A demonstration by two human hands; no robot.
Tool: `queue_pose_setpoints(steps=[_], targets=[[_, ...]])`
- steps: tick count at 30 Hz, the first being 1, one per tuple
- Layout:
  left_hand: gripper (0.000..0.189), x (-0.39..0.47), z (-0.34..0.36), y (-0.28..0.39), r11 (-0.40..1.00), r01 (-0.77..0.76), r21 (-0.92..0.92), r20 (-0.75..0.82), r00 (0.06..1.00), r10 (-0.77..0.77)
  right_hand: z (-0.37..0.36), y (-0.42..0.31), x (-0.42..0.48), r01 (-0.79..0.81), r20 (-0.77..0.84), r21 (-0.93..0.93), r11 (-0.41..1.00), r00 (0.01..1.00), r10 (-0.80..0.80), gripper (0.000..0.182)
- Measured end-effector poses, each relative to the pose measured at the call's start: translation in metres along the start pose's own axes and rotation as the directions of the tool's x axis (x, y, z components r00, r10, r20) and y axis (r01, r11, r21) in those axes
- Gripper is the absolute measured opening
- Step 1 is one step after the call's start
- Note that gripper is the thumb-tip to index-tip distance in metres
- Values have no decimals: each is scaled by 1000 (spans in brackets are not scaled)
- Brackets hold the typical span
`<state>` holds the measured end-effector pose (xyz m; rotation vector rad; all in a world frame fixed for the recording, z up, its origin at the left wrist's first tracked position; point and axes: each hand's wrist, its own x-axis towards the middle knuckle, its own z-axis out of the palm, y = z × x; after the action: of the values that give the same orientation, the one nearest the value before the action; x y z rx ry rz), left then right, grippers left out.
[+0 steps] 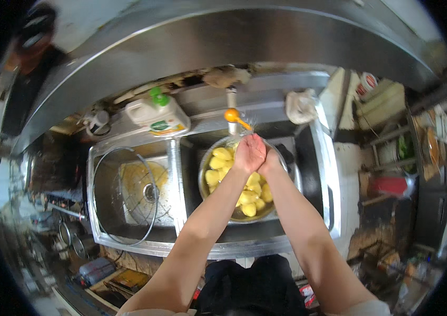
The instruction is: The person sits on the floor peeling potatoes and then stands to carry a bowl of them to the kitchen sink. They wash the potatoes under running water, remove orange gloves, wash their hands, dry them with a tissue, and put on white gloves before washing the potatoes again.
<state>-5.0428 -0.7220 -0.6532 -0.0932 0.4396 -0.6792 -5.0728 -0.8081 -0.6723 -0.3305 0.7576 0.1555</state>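
My left hand is turned palm up, wet and bare, below the orange tip of a water tap. Against its right side rests my right hand, whose fingers are mostly hidden behind the left. Water splashes around the fingertips. Beneath both hands a round metal basin stands in the right sink bowl. Several peeled potatoes lie in water inside it, partly covered by my wrists and forearms.
A wire rack with a round rim leans in the left sink bowl. Behind it stands a white jug with a green cap. A whitish plastic bag sits at the back right. A steel hood spans the far side. Someone stands at far left.
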Motion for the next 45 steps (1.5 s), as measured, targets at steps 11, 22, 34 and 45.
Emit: queue_pose_setpoints(steps=[11,22,34,45], targets=[[37,-114,86,-119,-116,-545,830,512,828,-227,-74,-26,39,83,-366,-60,995,925,-100,10],[28,-147,120,-138,-218,-664,715,635,747,-197,-62,-38,43,69,-474,-368,927,844,-251,18],[32,-140,106,-139,-392,-687,612,645,720,-256,-19,-36,56,5,-105,-722,692,988,-117,31],[37,-39,-97,131,869,-369,330,-153,887,436,119,107,-65,703,725,-635,321,685,-66,39]])
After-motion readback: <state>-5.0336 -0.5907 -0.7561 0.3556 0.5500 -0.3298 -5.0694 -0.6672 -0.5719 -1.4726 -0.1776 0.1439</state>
